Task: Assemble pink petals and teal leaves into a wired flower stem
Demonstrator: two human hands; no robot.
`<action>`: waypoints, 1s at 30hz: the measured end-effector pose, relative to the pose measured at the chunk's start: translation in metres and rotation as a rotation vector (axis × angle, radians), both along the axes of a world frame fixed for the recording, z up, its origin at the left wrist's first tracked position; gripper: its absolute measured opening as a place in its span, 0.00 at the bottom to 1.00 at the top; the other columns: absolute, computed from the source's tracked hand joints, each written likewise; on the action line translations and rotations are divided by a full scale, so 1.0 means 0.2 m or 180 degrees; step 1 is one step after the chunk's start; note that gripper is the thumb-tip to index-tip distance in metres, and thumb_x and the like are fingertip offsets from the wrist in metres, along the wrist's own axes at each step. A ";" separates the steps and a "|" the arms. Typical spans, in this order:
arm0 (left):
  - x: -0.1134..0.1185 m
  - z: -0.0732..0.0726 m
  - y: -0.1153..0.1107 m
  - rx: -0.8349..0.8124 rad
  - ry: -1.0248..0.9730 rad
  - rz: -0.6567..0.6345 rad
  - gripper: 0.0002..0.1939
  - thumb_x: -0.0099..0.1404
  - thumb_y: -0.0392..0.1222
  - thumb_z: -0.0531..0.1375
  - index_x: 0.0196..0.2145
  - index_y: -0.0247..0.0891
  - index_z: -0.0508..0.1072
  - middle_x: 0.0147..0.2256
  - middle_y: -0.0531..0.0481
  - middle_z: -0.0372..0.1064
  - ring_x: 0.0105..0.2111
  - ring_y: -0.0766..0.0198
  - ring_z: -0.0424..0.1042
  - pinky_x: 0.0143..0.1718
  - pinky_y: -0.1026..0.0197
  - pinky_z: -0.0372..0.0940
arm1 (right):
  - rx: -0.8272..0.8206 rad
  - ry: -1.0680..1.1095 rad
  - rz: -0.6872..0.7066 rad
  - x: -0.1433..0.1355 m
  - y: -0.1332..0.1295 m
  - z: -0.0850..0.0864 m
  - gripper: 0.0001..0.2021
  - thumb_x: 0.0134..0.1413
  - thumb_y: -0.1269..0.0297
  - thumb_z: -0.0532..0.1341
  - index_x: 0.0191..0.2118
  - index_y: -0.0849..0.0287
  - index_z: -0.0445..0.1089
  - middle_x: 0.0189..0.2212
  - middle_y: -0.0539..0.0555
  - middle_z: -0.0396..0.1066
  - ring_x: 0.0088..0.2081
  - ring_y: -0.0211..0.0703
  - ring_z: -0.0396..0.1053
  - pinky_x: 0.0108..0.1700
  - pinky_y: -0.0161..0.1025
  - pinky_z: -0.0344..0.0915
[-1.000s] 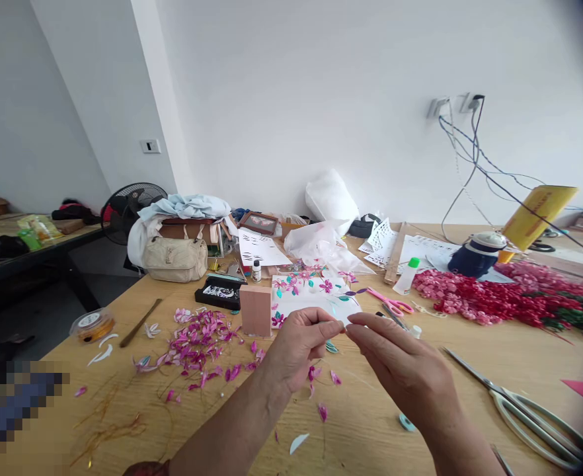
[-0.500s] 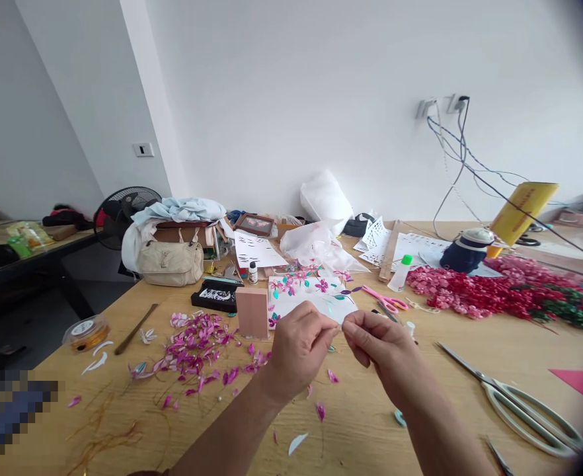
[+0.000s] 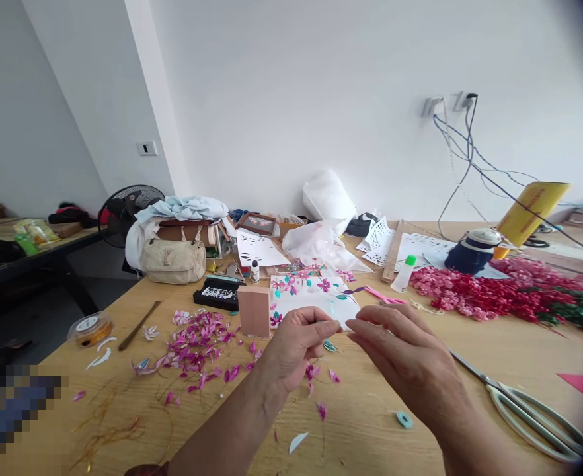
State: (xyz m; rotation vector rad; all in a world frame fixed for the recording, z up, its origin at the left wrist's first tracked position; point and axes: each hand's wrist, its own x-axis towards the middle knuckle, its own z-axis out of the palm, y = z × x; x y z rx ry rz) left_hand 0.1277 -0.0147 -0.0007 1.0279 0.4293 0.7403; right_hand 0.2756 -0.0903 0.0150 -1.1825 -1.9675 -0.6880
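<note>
My left hand [image 3: 305, 345] is raised above the table's middle, thumb and forefinger pinched together. Whatever lies between those fingertips is too small to make out. Just to its right, my right hand [image 3: 405, 347] has its fingers stretched out, their tips close to the left fingertips. Its thumb is mostly hidden. A teal leaf-shaped piece [image 3: 330, 345] shows below the left fingertips. Behind the hands lies a white sheet [image 3: 296, 305] with pink flowers and teal leaves on it. A pile of magenta petals [image 3: 199, 347] is spread left of my left hand.
A wooden block [image 3: 254, 312] stands left of the sheet. Large scissors [image 3: 512, 406] and a small teal ring [image 3: 404, 419] lie to the right. Beyond are a green-capped bottle [image 3: 404, 274], pink scissors [image 3: 383, 296] and red flower bunches [image 3: 490, 291]. A black case [image 3: 216, 294] sits behind the petals.
My right hand has gone from a pinch to stretched fingers and turned its back more upward, uncovering the teal ring. My left hand stays pinched, slightly lower. The view has shifted a little.
</note>
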 end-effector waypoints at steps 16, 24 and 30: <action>0.00 -0.01 -0.03 0.3072 0.0515 0.1231 0.07 0.58 0.36 0.58 0.24 0.34 0.71 0.22 0.53 0.58 0.24 0.70 0.58 0.25 0.66 0.52 | -0.1353 0.2826 0.0409 -0.03 0.04 -0.08 0.09 0.51 0.64 0.59 0.22 0.57 0.65 0.21 0.49 0.63 0.26 0.39 0.61 0.28 0.36 0.57; -0.01 -0.01 0.00 0.2765 0.0674 0.1452 0.07 0.57 0.35 0.58 0.22 0.34 0.70 0.22 0.54 0.58 0.24 0.70 0.57 0.25 0.66 0.51 | -0.1694 0.3214 0.0152 -0.02 0.04 -0.08 0.12 0.51 0.54 0.58 0.31 0.58 0.66 0.26 0.51 0.66 0.29 0.41 0.64 0.31 0.37 0.61; 0.00 0.01 0.01 0.0372 0.0211 0.0545 0.12 0.49 0.44 0.65 0.21 0.34 0.67 0.17 0.60 0.51 0.17 0.75 0.43 0.19 0.66 0.38 | -0.0335 0.0616 -0.0026 0.00 -0.04 -0.01 0.14 0.52 0.63 0.62 0.45 0.55 0.64 0.42 0.57 0.66 0.44 0.48 0.64 0.41 0.42 0.63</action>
